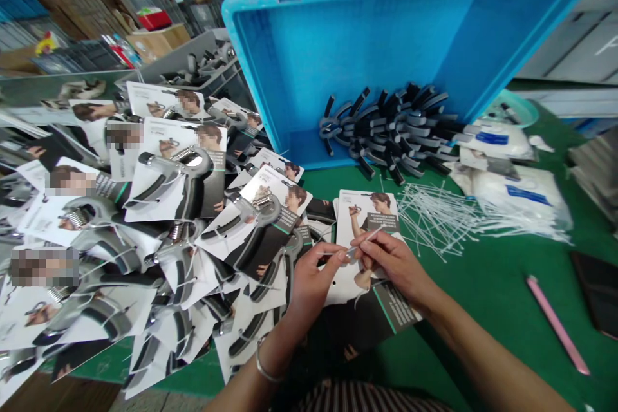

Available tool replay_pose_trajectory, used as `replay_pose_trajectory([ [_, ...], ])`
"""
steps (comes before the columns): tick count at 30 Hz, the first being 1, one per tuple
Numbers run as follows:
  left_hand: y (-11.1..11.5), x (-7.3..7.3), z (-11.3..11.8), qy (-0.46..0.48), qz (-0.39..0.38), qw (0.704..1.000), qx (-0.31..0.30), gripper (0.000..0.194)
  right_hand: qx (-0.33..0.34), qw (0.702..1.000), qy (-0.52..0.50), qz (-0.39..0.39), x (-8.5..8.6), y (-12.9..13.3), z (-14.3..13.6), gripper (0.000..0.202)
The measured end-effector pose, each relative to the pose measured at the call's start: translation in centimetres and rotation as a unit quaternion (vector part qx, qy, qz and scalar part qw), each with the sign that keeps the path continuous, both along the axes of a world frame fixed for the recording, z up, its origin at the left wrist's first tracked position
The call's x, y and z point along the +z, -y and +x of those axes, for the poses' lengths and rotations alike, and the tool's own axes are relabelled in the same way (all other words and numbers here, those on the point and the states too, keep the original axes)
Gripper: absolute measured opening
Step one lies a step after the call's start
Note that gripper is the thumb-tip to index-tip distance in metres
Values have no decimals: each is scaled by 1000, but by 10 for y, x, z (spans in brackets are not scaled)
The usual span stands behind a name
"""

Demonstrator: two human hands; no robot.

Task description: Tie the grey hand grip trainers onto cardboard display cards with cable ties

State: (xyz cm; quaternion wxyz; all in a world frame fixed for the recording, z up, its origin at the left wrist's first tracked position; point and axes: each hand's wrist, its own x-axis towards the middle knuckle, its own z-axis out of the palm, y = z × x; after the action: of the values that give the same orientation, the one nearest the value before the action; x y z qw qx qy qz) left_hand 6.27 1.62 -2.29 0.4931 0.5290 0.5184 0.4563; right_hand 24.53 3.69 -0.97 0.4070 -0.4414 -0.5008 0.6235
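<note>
Over a printed cardboard card (345,215), my left hand (313,280) and my right hand (393,264) are close together, fingers pinched. Between them runs a thin white cable tie (376,234), partly hidden by the fingertips. The card lies on a small stack in front of me, and another dark printed card (360,328) shows below my hands. Just right of the stack, many loose cable ties (434,215) are spread on the green table. To the left, finished-looking cards with grey and black hand grips (263,219) tied on are heaped up.
A blue crate (347,38) on its side holds loose hand grips (396,125). Plastic bags of cable ties (521,193) lie at the right, near a pink pen-like stick (557,325) and a dark phone-like object (596,290). A grey bin (207,87) stands behind the heap.
</note>
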Motion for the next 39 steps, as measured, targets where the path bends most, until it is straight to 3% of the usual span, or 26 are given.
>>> replay_pose_trajectory([
  [9, 11, -2, -9, 7, -28, 999, 19, 17, 12, 1000, 6, 1, 1, 0, -1, 27],
  [39, 12, -10, -9, -26, -11, 1000, 10, 17, 25, 1000, 16, 8, 3, 1, -1, 26],
])
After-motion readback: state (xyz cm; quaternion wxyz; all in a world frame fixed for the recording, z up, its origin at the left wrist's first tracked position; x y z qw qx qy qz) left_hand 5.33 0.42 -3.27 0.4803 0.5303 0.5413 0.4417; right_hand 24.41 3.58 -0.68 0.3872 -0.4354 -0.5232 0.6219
